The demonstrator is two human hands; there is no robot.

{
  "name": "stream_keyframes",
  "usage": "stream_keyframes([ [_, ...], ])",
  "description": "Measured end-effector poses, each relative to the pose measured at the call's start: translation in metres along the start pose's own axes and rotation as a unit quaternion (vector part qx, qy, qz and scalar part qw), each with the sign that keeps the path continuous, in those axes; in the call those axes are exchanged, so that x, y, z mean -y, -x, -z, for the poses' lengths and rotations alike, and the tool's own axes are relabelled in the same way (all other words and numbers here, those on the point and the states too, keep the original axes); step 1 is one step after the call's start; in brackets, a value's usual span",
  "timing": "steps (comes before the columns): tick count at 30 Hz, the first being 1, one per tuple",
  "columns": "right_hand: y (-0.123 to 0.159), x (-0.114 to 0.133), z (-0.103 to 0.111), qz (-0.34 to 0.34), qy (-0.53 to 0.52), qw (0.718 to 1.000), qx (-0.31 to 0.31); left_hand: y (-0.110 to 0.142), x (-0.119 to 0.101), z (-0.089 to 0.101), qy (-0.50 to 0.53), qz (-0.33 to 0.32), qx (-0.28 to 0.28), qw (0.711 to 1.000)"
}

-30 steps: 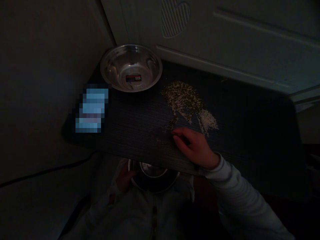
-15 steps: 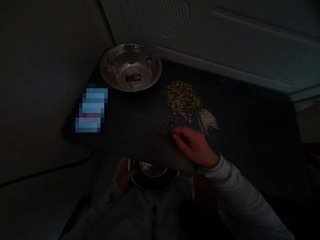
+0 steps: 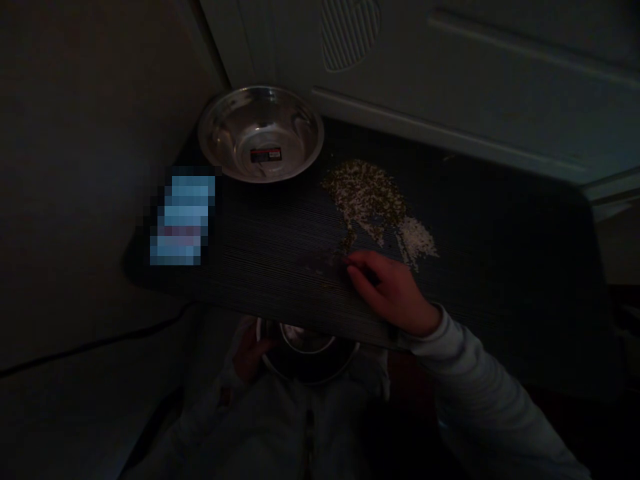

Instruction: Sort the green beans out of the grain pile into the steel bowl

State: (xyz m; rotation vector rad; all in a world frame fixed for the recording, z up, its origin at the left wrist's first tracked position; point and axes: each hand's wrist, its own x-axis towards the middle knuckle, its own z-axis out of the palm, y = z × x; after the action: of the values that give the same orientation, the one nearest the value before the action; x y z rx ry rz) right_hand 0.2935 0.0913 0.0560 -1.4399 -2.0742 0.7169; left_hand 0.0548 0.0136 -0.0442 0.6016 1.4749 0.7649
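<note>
- Right hand [image 3: 393,290]: over the table [image 3: 500,253] by its near edge, thumb and index tips nearly meeting, other fingers curled. Can't tell if a grain is pinched.
- Left hand [image 3: 247,350]: thumb over the rim of a metal bowl [image 3: 313,370], fingers closed on its side, just below the near edge.
- Mixed green-and-pale grain pile [image 3: 367,193]: mid-table toward far edge; thin trail [image 3: 349,238] runs to my right fingertips.
- White grain pile [image 3: 419,241]: touching its right side.
- Steel basin [image 3: 295,143]: far-left corner. Dark label [image 3: 266,155] inside, red strip, pale block; text unreadable.
- Lit screen [image 3: 183,220]: left edge, pixelated, nothing legible.
</note>
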Motion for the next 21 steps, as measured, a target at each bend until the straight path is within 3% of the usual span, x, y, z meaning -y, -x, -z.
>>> stream_keyframes([
  [8, -0.0003, -0.002, 0.0003, -0.021, 0.007, 0.999, -0.025, -0.0028, 0.0046, 0.0048, -0.011, 0.0, 0.043, 0.999],
  [17, 0.0003, -0.0019, 0.0036, -0.017, -0.004, 0.999, -0.029, -0.0011, 0.0018, 0.0002, 0.0, 0.044, 0.013, 0.999],
  [21, 0.0009, -0.0028, 0.0051, -0.017, -0.001, 0.999, -0.033, -0.0031, 0.0078, 0.0038, 0.007, 0.034, -0.001, 0.999],
])
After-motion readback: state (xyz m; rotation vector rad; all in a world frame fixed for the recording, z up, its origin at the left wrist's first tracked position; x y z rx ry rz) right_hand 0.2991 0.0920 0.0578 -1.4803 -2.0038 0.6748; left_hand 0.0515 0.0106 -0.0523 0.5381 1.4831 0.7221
